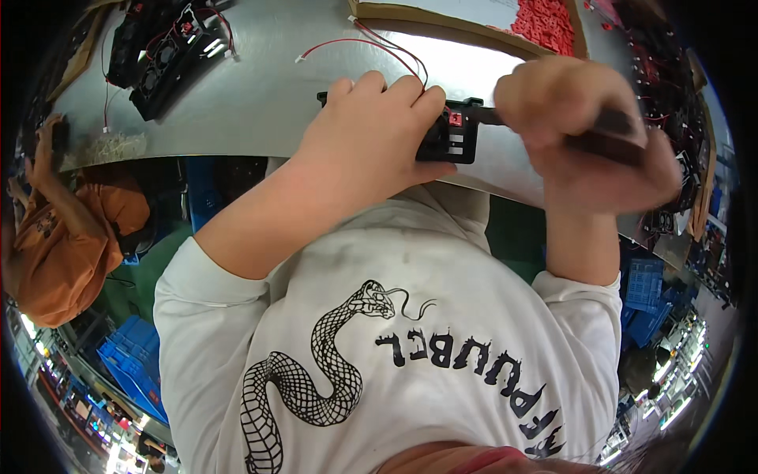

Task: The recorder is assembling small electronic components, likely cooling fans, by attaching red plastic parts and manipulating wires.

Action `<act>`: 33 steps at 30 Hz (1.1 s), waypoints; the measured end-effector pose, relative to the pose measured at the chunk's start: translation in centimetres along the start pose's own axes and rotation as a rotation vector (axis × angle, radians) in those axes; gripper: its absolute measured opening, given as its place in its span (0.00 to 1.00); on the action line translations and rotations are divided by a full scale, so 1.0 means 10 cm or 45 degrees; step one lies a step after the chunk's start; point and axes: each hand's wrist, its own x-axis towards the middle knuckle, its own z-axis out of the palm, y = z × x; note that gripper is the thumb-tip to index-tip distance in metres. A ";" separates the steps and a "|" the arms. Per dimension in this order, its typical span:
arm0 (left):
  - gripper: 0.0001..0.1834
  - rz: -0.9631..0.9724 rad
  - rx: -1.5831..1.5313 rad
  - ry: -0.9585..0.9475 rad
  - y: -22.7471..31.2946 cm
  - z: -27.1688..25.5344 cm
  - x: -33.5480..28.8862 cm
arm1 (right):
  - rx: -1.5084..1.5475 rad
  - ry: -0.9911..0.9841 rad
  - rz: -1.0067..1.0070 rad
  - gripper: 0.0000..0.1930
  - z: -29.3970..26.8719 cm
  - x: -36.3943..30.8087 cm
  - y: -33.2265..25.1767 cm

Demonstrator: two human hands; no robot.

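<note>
A black plastic frame (464, 147) with slots and a small red part (455, 119) lies at the table's near edge. My left hand (383, 130) is closed over its left side, fingers on top and thumb along the near edge, hiding much of it. Red and black wires with a white plug (301, 58) run out from under those fingers. To the right, my right hand (576, 118) is wrapped round a dark hand tool (604, 148), smeared by motion. The tool's narrow dark end (489, 117) reaches the frame's right side near the red part; its exact kind is unclear.
A cardboard tray (442, 30) with many small red pieces (545, 25) stands at the back. More black fan housings (170, 63) with wires lie at the far left. Another person in orange (71, 245) sits left. Blue crates (134, 355) stand below the table.
</note>
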 end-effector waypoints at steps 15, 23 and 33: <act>0.31 0.069 0.028 0.084 -0.02 0.00 0.00 | 0.179 -0.167 -0.332 0.28 0.02 -0.01 -0.22; 0.31 0.039 0.015 0.010 -0.06 -0.02 -0.01 | -0.051 -0.026 0.052 0.32 -0.03 0.02 0.10; 0.30 0.027 0.011 0.023 -0.06 0.00 -0.03 | -0.016 -0.090 -0.075 0.31 0.00 0.03 -0.06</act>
